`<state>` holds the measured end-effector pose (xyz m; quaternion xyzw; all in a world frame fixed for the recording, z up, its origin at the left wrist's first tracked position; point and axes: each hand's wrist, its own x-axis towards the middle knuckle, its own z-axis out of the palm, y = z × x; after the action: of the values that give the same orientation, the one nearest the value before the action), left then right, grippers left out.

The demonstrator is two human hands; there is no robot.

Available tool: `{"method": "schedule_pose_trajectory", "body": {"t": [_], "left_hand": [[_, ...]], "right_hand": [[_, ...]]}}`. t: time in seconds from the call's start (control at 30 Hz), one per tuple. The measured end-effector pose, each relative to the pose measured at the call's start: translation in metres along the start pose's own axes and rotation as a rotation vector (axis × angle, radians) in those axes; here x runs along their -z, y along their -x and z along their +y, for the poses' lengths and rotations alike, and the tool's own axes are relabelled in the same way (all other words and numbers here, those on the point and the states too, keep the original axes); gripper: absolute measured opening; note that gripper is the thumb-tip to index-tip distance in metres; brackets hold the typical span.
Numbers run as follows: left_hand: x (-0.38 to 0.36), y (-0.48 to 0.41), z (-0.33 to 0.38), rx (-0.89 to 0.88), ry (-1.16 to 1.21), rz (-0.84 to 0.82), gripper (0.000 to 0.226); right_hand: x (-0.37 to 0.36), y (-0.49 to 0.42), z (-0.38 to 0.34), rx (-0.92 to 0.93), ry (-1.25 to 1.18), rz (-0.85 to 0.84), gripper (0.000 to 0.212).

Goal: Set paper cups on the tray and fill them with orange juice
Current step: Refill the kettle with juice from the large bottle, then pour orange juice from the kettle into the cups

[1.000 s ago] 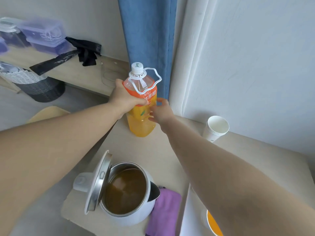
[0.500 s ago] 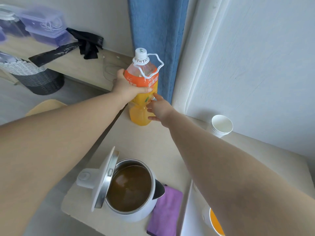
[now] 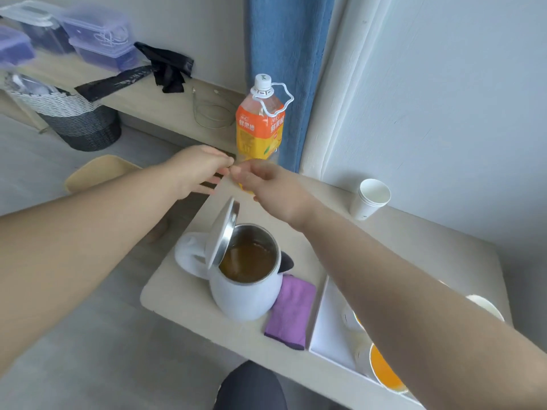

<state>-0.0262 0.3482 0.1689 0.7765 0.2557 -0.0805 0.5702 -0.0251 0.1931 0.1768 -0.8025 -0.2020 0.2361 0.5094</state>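
Capped plastic juice bottle [image 3: 260,125] stands upright at the beige counter's [image 3: 183,294] far edge. Both empty hands, left hand [image 3: 197,170] and right hand [image 3: 273,187], hover before it, fingers loosely spread. Filled paper cups [image 3: 381,368] sit in the white tray [image 3: 328,324].

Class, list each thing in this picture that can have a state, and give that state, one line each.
Juice bottle: capped, upright, not held.
Kettle: lid open, brown liquid inside.
Cup stack: empty, off the tray.
Tray cup: holds orange juice.
Left hand: empty.
Right hand: empty.
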Motion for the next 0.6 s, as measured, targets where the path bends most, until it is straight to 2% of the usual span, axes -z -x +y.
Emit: {"method": "schedule_pose_trajectory", "body": {"t": [0.13,0.23,0.37,0.47,0.6], "left_hand": [[0.012,0.045,-0.040,-0.052,-0.079,0.055,0.017],[0.010,0.073,-0.072,-0.110,-0.106,0.029,0.023],[0.005,0.094,-0.100,-0.156,-0.249,-0.060,0.045],[0.004,0.096,-0.110,-0.258,-0.509,-0.049,0.059],[0.003,0.087,-0.120,-0.332,-0.706,0.024,0.059]], "right_hand": [[-0.028,0.046,-0.007,0.203,0.212,-0.049,0.030],[-0.038,0.060,0.004,0.244,0.436,0.068,0.038],[-0.041,0.074,0.020,0.136,0.601,0.180,0.049],[-0.040,0.084,0.035,-0.022,0.744,0.144,0.056],[-0.046,0.087,0.059,-0.194,0.776,0.032,0.061]]}}
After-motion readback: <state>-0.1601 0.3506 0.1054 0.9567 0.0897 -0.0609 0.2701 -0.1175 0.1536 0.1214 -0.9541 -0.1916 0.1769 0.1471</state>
